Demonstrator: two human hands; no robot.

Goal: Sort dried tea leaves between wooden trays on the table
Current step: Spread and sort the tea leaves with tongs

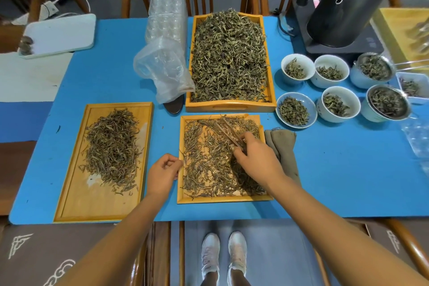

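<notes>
My right hand grips wooden tweezers over the middle tray, tips down among the thin spread of dried tea leaves there. My left hand rests at that tray's left edge with fingers curled, though I cannot tell whether it pinches anything. The left tray holds a sorted heap, and the big tray behind is piled full on the blue desk.
</notes>
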